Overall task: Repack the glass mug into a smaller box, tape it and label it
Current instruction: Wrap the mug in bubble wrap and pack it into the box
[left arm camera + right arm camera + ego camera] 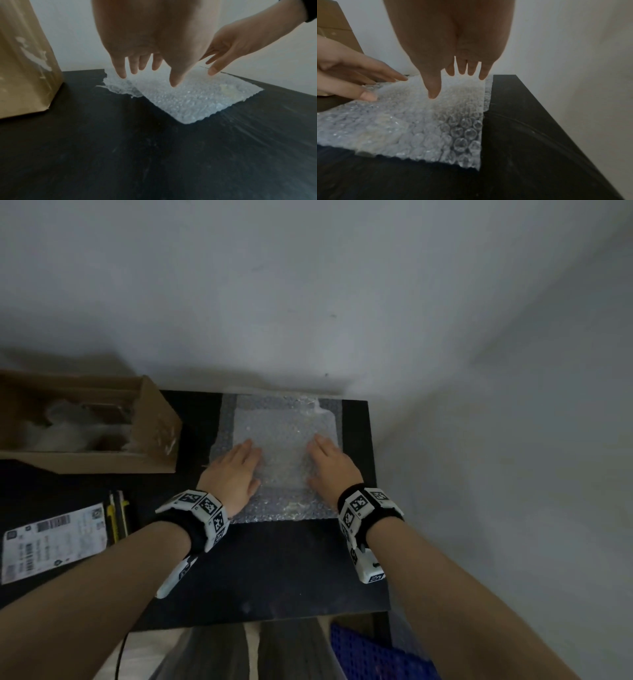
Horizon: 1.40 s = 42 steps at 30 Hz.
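Okay, from the head cam I see both hands flat on a bubble wrap sheet (284, 446) spread on the black table (274, 563): left hand (233, 474) at the sheet's 8 o'clock, right hand (330, 465) at its 4 o'clock, fingers straight, grasping nothing. Head view makes them look pressed down; the left wrist cam shows the left fingers (122, 70) splayed with tips at or just over the wrap, contact I can't confirm. The right wrist cam alone resolves individual bubbles and a second layer edge along the sheet's right side. Only the head cam shows the open cardboard box (85, 422) at 10 o'clock, with something pale and glassy inside; I can't tell if that's the mug. Also head-only: a shipping label (51, 539) at 8 o'clock, with a yellow utility knife (118, 515) just beside it.
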Motion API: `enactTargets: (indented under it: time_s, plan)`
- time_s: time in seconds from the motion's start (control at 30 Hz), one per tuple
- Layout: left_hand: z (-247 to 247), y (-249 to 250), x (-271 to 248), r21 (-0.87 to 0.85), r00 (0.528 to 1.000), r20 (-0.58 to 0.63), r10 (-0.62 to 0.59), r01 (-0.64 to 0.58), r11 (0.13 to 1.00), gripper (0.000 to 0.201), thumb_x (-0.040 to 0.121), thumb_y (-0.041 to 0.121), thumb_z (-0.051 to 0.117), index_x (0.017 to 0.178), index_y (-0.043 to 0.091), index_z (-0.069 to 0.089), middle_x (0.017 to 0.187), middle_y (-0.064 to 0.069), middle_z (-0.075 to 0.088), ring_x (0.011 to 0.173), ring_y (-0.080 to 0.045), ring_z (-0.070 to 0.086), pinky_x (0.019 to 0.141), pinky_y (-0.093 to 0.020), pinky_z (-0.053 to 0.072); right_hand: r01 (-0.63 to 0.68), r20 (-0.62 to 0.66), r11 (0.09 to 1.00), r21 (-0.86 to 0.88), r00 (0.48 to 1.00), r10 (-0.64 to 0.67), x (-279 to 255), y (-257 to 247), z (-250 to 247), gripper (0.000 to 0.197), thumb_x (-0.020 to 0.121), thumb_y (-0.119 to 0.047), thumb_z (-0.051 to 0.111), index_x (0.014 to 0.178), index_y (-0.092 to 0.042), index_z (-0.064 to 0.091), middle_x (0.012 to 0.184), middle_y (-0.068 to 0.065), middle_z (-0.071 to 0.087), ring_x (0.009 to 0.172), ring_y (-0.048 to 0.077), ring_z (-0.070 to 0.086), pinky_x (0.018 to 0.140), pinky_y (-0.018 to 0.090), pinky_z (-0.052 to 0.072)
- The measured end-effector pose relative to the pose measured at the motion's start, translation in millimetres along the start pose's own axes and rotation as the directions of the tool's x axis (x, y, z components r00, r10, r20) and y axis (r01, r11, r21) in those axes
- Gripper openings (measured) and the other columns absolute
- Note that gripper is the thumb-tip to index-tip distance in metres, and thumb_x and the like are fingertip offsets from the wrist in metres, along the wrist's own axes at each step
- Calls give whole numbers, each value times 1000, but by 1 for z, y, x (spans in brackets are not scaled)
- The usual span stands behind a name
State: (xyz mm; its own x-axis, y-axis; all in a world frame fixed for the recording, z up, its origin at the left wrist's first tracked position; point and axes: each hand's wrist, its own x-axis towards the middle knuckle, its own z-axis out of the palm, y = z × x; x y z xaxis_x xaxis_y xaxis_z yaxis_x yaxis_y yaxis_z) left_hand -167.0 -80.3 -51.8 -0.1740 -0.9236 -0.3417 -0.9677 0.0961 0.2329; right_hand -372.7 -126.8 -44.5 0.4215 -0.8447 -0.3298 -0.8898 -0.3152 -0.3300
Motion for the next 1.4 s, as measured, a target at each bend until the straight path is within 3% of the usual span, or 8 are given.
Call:
enactTargets:
  time_s: [0.13,0.33,0.53,0.8,1.0,1.1,1.2,1.4]
  plan:
    - [3,-5,1,-18,999,32,-16,17,1000,61,96,34,44,148,16,18,157,-6,14,143,-22,20,113,-36,23,18,48,1000,10,999,-19,6,7,9,60,89,-15,57,144,-10,32,156,8,21,141,24,26,113,37,27]
    - [0,-5,8,-20,1000,-3,-18,18,1000,53,92,31,55,139,17,37,139,-6,38,125,-23,41,99,-36,41,28,67,1000,15,997,-29,6,13,9,65,85,-22,63,142,-15,35,151,5,29,137,24,31,111,38,29]
    - [1,0,3,-22,996,-87,-9,7,1000,21,90,18,55,110,12,60,109,-9,57,102,-26,53,81,-37,45,22,-20,998,-54,1000,-23,4,6,7,35,88,-17,57,123,-15,55,131,5,48,123,24,43,102,36,29]
    - [-27,4,-14,-11,957,-282,62,-68,998,6,87,10,57,88,7,62,84,-11,63,81,-30,57,68,-39,47,54,-142,999,5,989,-53,-10,1,-16,13,91,-12,51,98,-11,62,105,6,62,102,25,55,94,35,37]
    - [-84,12,-22,-5,906,-397,148,-163,987,4,89,9,53,87,10,57,84,-9,63,84,-29,54,69,-32,33,73,-242,990,124,969,-41,-27,-12,-65,12,95,-13,48,97,-7,58,97,11,63,89,28,59,82,43,48]
    - [-119,16,-27,-8,880,-457,131,-152,988,11,93,12,48,96,8,57,90,-9,63,87,-27,54,70,-29,29,49,-263,978,201,965,6,-29,-25,-95,19,94,-22,54,108,-11,58,106,6,62,98,23,59,86,37,49]
    - [-155,13,-36,-14,839,-527,136,-168,986,11,94,9,47,96,7,58,89,-10,62,84,-28,56,68,-29,32,69,-228,981,182,973,-26,-30,-44,-125,43,86,-34,66,120,-11,56,114,1,58,105,17,55,90,29,43]
    - [-215,-20,-61,-3,790,-579,201,-249,969,13,94,14,49,98,6,59,90,-9,63,79,-28,58,68,-38,47,137,-316,990,27,941,-121,-16,-86,-166,27,84,-26,69,101,-6,63,108,9,57,102,24,53,87,32,41]
